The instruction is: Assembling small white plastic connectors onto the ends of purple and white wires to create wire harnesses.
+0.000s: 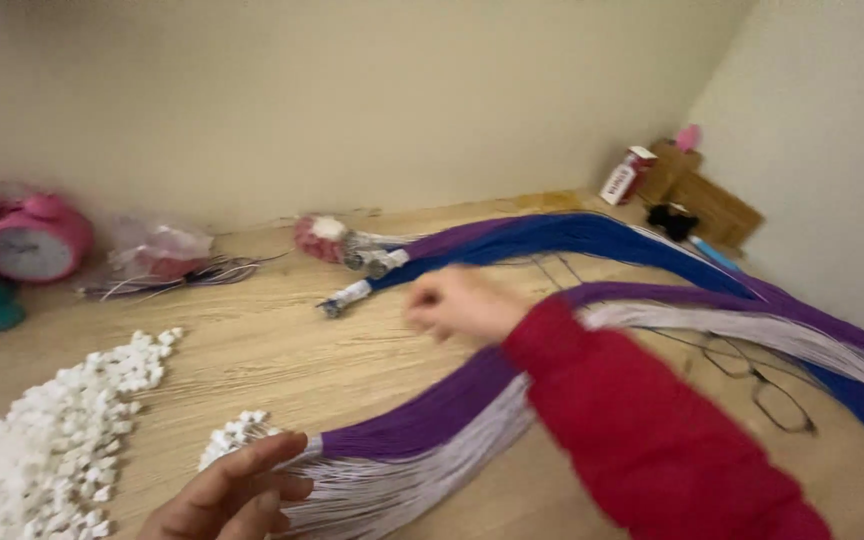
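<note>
My left hand (232, 495) lies at the bottom edge with its fingers spread, resting on the fanned ends of a purple and white cord bundle (422, 420). A small cluster of white beads (232, 435) sits at its fingertips. My right hand (462, 305), in a red sleeve, hovers blurred over the wooden table (272, 350), fingers curled; whether it holds anything cannot be told. Behind it lies a blue and purple cord bundle (552, 238) with wrapped ends.
A big pile of white beads (62, 440) covers the left. A pink alarm clock (32, 238) and a plastic bag (157, 250) stand near the wall. Eyeglasses (762, 385) lie at right. A red-white box (627, 175) and wooden pieces fill the far corner.
</note>
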